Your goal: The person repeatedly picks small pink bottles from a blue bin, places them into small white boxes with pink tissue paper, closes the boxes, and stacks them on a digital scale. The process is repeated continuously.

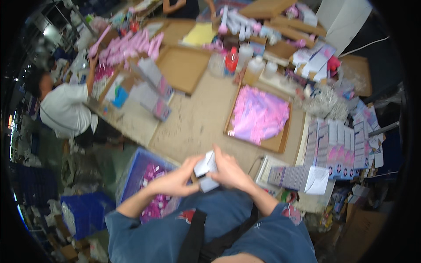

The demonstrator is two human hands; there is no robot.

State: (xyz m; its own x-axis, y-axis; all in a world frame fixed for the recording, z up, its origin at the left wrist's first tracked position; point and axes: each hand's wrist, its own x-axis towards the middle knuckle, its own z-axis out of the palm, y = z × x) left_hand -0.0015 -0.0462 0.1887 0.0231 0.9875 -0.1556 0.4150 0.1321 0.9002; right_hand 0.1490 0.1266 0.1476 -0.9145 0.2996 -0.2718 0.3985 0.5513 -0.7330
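Observation:
Close to my body, at the near edge of the table, both my hands are around a small white carton (205, 166) whose flaps stand partly open. My left hand (177, 177) grips its left side. My right hand (228, 169) holds the right side, fingers along the upper flap. Below my left forearm lies a blue plastic crate (133, 176) with shiny magenta pieces (156, 205). Beyond my right hand, a shallow cardboard tray (284, 138) holds a heap of pink and purple strips (258, 113). The inside of the carton is mostly hidden.
Right of me, a stack of flat cartons (292, 177) lies beside standing printed boxes (338, 148). Bottles (231, 60), an upturned-looking cardboard tray (184, 67) and pink wand-like plastic parts (131, 47) are farther back. A co-worker in a white shirt (67, 107) stands at left; another person (185, 8) is across.

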